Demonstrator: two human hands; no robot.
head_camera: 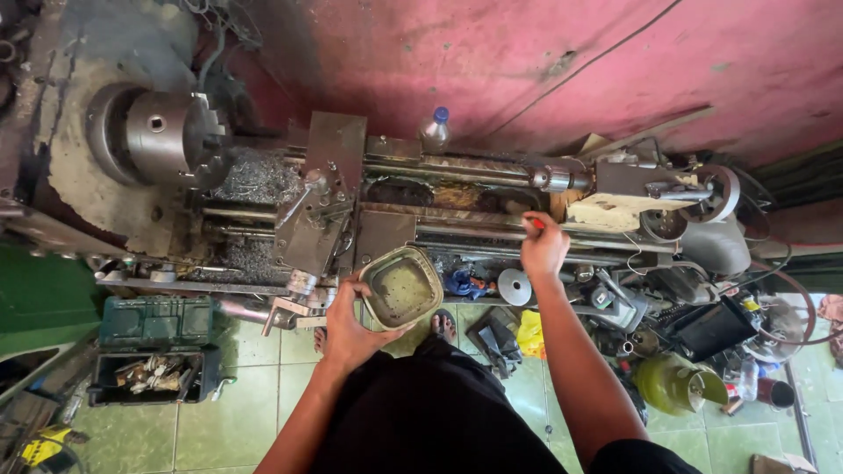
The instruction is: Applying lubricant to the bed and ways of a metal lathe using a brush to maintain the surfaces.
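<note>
Your left hand (351, 326) gripped the tub (401, 286), your right hand (543, 246) pinched a red tool (536, 224); tipping it could spill.

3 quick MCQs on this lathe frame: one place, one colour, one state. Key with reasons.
1. Where is the plastic bottle?
A. behind the lathe bed, by the pink wall
B. on the floor tiles
C. inside the toolbox

2. What colour is its cap?
A. red
B. blue
C. white

3. What is the left hand doing?
A. hanging free
B. gripping the chuck
C. holding a squarish green container

Key:
1 A, it stands at the far side of the bed against the wall.
2 B, the cap on top is blue.
3 C, the fingers wrap the container's rim.
</note>
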